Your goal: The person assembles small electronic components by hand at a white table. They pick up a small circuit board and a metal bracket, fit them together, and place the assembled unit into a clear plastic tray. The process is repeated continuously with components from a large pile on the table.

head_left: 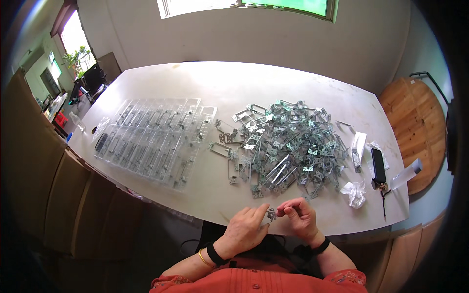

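silver and small, a metal bracket (271, 214) is pinched in the grip of the left hand (246, 225), its free end poking out rightward into the gap between the two hands, near the front edge of the table (229, 80). the right hand (301, 220) curls just beside that end; its fingertips are too small to tell whether its grip is grasping anything. beyond lies a tangled heap of metal brackets (293, 141), with clear plastic trays (161, 132) to the left and crumpled tissue (354, 194) to the right.
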### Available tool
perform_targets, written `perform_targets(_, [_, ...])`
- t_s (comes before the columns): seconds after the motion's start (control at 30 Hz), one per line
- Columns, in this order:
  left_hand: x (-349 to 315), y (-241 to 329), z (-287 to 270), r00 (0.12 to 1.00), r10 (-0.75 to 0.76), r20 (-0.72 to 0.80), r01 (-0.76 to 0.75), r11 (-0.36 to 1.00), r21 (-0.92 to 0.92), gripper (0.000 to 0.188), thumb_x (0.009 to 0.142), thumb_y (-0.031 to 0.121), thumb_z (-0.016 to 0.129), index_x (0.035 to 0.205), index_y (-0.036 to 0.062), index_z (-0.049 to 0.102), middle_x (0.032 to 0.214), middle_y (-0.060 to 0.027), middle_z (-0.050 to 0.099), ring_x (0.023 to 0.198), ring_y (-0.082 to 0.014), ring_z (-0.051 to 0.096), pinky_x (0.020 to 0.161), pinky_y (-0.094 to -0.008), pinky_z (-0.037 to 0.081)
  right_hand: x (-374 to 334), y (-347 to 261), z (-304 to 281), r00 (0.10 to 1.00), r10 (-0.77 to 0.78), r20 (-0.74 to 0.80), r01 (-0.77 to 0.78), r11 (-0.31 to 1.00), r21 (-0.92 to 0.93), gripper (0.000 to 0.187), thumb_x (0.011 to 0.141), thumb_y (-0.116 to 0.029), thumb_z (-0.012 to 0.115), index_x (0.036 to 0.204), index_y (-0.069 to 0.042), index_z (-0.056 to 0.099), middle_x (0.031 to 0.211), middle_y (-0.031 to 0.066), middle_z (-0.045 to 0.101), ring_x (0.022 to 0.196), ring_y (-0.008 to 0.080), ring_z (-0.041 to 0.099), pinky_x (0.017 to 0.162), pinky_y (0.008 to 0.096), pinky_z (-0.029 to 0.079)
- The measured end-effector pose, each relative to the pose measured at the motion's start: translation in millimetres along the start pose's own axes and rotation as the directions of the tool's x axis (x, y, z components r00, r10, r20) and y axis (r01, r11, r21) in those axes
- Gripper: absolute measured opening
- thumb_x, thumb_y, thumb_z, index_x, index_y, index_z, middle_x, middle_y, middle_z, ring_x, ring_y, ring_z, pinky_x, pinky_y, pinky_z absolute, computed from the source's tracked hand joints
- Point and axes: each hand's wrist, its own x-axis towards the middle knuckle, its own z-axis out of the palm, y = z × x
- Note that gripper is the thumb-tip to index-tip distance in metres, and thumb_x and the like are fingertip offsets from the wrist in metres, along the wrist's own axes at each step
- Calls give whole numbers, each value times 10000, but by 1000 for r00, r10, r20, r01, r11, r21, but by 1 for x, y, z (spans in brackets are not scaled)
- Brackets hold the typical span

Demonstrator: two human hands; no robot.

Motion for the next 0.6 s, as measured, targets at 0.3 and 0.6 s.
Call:
perform_targets(0.3, [6,1,-12,990,-125,-66,89,914,-396,568,883,30,827,1410,18,615,1124,-134,730,1009,-244,754,905,-357,611,1,2,-5,997,70,-16,-71,993,-99,163,1131,-175,649,1184,-21,634,1086,85,755,947,150,744,880,302,606])
perform_targets(0.6, [-19,-28,-14,963,-266,48,255,836,-486,504,908,-41,821,1364,26,618,1282,-97,725,1133,-142,708,966,-297,578,2,1,-4,996,86,-9,-86,990,-111,135,1128,-155,649,1182,-34,619,1100,78,743,888,116,717,835,269,602])
